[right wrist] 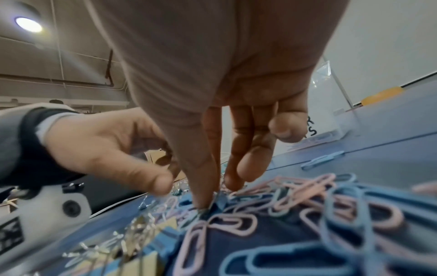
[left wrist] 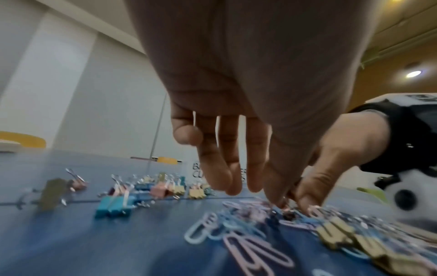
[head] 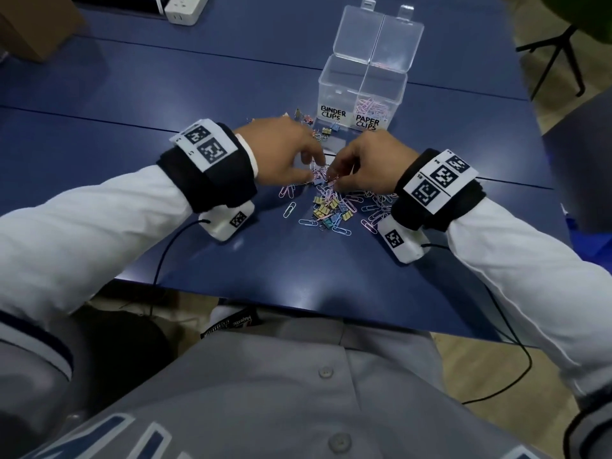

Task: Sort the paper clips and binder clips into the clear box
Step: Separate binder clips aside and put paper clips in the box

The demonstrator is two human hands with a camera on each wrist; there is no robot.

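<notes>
A mixed pile of pastel paper clips and small binder clips (head: 334, 207) lies on the blue table (head: 165, 104). Both hands meet over its far edge. My left hand (head: 314, 170) reaches down with fairly straight fingers, its thumb tip touching the pile (left wrist: 267, 194). My right hand (head: 332, 177) has thumb and index finger tips pressed together on a small clip in the pile (right wrist: 210, 198); its kind is hidden. The clear box (head: 337, 91) stands open behind, labelled BINDER CLIPS and PAPER CLIPS. Pink paper clips (head: 371, 106) lie in the right compartment.
Loose binder clips (head: 326, 131) sit just in front of the box, and more (left wrist: 113, 205) lie left of the pile. A white power strip (head: 185, 8) and a cardboard box (head: 36, 31) are at the far left. The table's near edge (head: 298, 299) is by my body.
</notes>
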